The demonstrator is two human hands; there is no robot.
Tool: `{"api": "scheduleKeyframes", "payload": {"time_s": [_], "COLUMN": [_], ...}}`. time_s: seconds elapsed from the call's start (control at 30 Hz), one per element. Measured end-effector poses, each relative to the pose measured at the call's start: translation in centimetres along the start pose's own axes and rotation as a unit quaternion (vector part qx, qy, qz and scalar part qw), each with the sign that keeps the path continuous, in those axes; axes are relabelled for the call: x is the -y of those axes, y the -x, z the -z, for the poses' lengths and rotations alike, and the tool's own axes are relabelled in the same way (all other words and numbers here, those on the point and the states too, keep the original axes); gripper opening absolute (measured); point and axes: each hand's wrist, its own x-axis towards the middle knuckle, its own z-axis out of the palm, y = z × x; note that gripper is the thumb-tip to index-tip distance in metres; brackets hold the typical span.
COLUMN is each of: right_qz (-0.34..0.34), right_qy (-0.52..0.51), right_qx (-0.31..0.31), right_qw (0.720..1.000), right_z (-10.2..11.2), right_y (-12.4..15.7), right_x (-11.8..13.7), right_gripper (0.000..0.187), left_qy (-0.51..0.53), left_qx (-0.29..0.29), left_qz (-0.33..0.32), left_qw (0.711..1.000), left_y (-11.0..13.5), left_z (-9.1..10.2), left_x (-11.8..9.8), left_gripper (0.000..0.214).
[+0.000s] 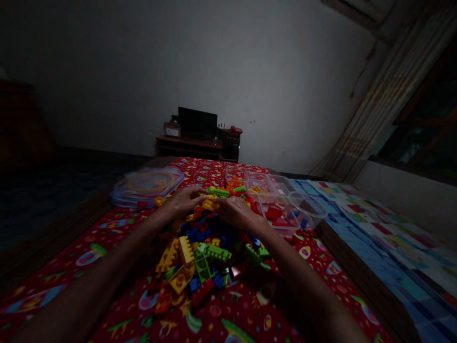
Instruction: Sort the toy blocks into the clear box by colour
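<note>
A heap of mixed building blocks [214, 238] in yellow, green, blue, red and orange spreads over the red printed cloth in front of me. Over its far side, my left hand [183, 202] has thumb and fingers pinched at one end of a yellow building block [209, 196]. My right hand [236, 210] lies close to the other end, its fingers curled inward; whatever is in them is hidden. Just beyond the hands sits a long green block [218, 192]. Nearer to me are a yellow block [185, 251] and a green block [203, 267].
Clear divided boxes [280, 202] holding red, orange, yellow and blue blocks stand to the right. Stacked clear lids [148, 186] lie on the left. The red cloth [228, 312] covers the table; a blue checked bedspread [360, 243] is beyond its right edge.
</note>
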Motion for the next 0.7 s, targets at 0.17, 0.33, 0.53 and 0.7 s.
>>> {"api": "scheduleKeyframes", "payload": {"time_s": [0.17,0.33,0.53,0.7], "right_qz": [-0.01,-0.051,-0.149,-0.187], "right_qy": [-0.02,-0.07,-0.241,-0.308], "right_qx": [-0.041,-0.093,-0.111,-0.097], "right_qw": [0.999,0.992,0.953,0.928], "right_z": [0.4,1.8,1.8,1.7], "right_y": [1.0,1.1,0.7,1.0], "right_x": [-2.2,-6.6,-11.4,-11.7], "right_gripper": [0.017,0.031,0.047,0.052], "left_qy": [-0.072,-0.136,-0.174,-0.171], "left_qx": [0.005,0.004,0.026,0.031], "left_qz": [-0.01,-0.011,-0.02,-0.039], "left_qw": [0.997,0.991,0.984,0.984], "left_y": [0.1,0.1,0.0,-0.2], "left_z": [0.3,0.4,0.4,0.3], "left_x": [-0.3,-0.6,-0.5,0.3], "left_gripper": [0.045,0.043,0.043,0.043]}}
